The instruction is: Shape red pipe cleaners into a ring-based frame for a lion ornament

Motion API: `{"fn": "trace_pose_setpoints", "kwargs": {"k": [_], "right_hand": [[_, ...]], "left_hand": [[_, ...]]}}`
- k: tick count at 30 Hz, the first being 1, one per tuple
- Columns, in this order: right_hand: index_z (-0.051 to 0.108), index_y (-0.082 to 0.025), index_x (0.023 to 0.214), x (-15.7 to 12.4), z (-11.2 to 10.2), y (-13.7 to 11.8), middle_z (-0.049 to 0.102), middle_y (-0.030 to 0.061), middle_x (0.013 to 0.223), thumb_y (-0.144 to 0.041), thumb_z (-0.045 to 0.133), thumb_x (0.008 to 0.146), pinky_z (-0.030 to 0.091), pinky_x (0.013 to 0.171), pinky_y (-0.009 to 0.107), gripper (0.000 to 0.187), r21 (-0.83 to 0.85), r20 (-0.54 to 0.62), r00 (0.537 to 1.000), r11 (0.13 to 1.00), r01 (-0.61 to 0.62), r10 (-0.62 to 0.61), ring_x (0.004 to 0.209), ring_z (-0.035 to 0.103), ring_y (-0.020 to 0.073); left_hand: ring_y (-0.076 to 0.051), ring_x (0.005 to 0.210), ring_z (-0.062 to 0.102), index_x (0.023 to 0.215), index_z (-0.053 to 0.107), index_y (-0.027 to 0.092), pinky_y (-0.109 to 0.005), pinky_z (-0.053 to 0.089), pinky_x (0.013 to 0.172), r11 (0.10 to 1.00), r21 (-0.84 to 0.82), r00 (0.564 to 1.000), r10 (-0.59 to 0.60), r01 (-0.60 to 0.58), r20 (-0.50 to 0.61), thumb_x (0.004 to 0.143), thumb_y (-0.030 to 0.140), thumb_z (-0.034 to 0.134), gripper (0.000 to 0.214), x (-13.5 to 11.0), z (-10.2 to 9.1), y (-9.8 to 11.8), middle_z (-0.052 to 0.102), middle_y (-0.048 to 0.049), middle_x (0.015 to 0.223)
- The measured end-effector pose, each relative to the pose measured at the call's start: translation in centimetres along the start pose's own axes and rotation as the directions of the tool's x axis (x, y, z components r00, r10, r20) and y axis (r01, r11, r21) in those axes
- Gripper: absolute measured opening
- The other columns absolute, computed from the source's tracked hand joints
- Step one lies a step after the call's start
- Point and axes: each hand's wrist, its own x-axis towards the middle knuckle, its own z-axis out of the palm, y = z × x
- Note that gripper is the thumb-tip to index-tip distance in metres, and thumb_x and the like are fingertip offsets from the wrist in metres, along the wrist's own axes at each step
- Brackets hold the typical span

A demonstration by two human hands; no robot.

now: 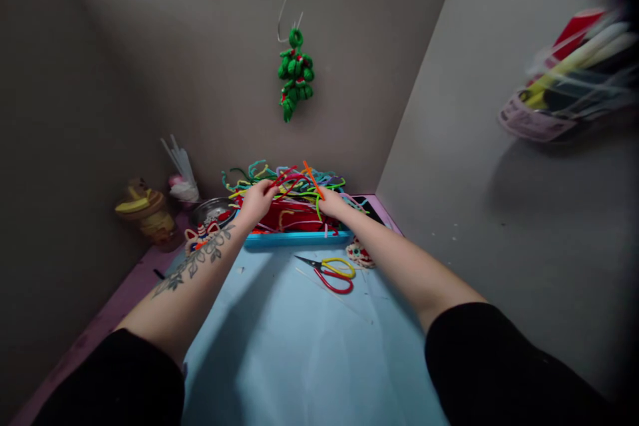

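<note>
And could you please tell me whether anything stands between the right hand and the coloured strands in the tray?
Nothing visible does: the right hand is at the coloured strands in the blue tray. The scissors lie outside, nearer the wearer.

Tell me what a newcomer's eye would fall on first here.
Probably the bright tangle of strands heaped in the blue tray, where the left hand and right hand are at work. Next might come the knobbly green ornament hanging from a thin line in front of the grey back wall. The scissors, with one yellow and one red handle, also stand out on the pale blue tabletop, just nearer the viewer than the tray.
</note>
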Motion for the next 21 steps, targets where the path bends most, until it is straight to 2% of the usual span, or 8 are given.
{"fn": "trace_pose_setpoints", "kwargs": {"k": [3,6,9,12,14,17,19,21], "right_hand": [[0.054,-0.017,0.116,-0.2,0.2,-0.3,0.065,0.0103,0.115,-0.012,0.044,0.081,0.047,0.087,0.029,0.037,-0.012,0.017,1.0,1.0,0.023,-0.023,0.106,0.06,0.0238],[0.053,-0.017,0.117,-0.8,0.7,-0.9,0.064,0.0119,0.116,-0.012,0.044,0.082,0.046,0.089,0.032,0.037,-0.026,0.056,0.997,0.998,0.056,-0.054,0.108,0.059,0.0245],[0.054,-0.015,0.118,-1.5,1.2,-1.8,0.061,0.0154,0.118,-0.012,0.047,0.081,0.046,0.091,0.036,0.038,-0.037,0.107,0.99,0.995,0.091,-0.087,0.109,0.058,0.0271],[0.051,-0.013,0.125,-2.1,1.0,-2.4,0.055,0.0191,0.127,-0.012,0.051,0.078,0.045,0.093,0.037,0.048,-0.026,0.149,0.982,0.992,0.123,-0.118,0.114,0.055,0.0287],[0.045,-0.014,0.132,-2.4,0.2,-2.4,0.051,0.0175,0.133,-0.01,0.054,0.074,0.044,0.096,0.033,0.059,-0.005,0.17,0.974,0.989,0.15,-0.147,0.119,0.053,0.0264],[0.036,-0.018,0.14,-3.0,-1.6,-1.9,0.048,0.0107,0.139,-0.008,0.056,0.072,0.042,0.098,0.026,0.071,0.081,0.184,0.964,0.98,0.182,-0.194,0.123,0.05,0.0201],[0.038,-0.02,0.138,-3.7,-2.6,-1.8,0.055,0.0083,0.132,-0.01,0.055,0.074,0.043,0.097,0.028,0.067,0.163,0.15,0.975,0.977,0.136,-0.161,0.117,0.055,0.0185],[0.05,-0.018,0.128,-4.8,-3.3,-2.4,0.062,0.0087,0.121,-0.014,0.049,0.081,0.043,0.097,0.032,0.048,0.185,-0.003,0.995,0.978,0.095,-0.096,0.111,0.058,0.0194]], "left_hand": [[-0.016,0.068,0.06,0.076,0.055,0.017,-0.026,0.047,0.068,0.912,-0.406,0.992,-0.095,0.055,-0.08,0.082,0.03,0.05,0.016,0.8,-1.4,0.5,0.065,-0.0017,0.069],[-0.014,0.068,0.063,0.08,0.052,0.018,-0.026,0.049,0.068,0.765,-0.644,0.96,-0.166,-0.02,-0.226,0.084,0.031,0.049,0.015,1.8,-3.4,1.2,0.067,-0.0022,0.072],[-0.012,0.068,0.064,0.082,0.05,0.018,-0.023,0.049,0.067,0.683,-0.726,0.927,-0.213,-0.084,-0.307,0.086,0.029,0.05,0.011,2.4,-4.9,1.4,0.068,-0.0021,0.074],[-0.012,0.07,0.066,0.081,0.049,0.018,-0.022,0.048,0.065,0.632,-0.775,0.948,-0.242,-0.006,-0.205,0.088,0.03,0.05,0.014,2.2,-5.5,1.4,0.069,-0.0035,0.076],[-0.013,0.071,0.068,0.081,0.048,0.018,-0.021,0.048,0.064,0.575,-0.818,0.954,-0.257,0.022,-0.155,0.089,0.031,0.049,0.015,1.8,-5.8,1.4,0.07,-0.004,0.078],[-0.014,0.079,0.069,0.083,0.045,0.02,-0.023,0.049,0.067,0.434,-0.896,0.924,-0.298,-0.093,-0.24,0.09,0.033,0.048,0.014,1.6,-6.9,1.7,0.071,-0.0028,0.084],[-0.014,0.086,0.069,0.083,0.043,0.022,-0.026,0.051,0.072,0.363,-0.919,0.915,-0.301,-0.151,-0.269,0.091,0.033,0.047,0.015,1.8,-7.9,2.2,0.071,-0.0025,0.089],[-0.015,0.091,0.068,0.085,0.042,0.022,-0.028,0.051,0.076,0.329,-0.928,0.918,-0.287,-0.174,-0.274,0.092,0.034,0.046,0.014,2.2,-8.4,2.8,0.071,-0.0033,0.094]]}}
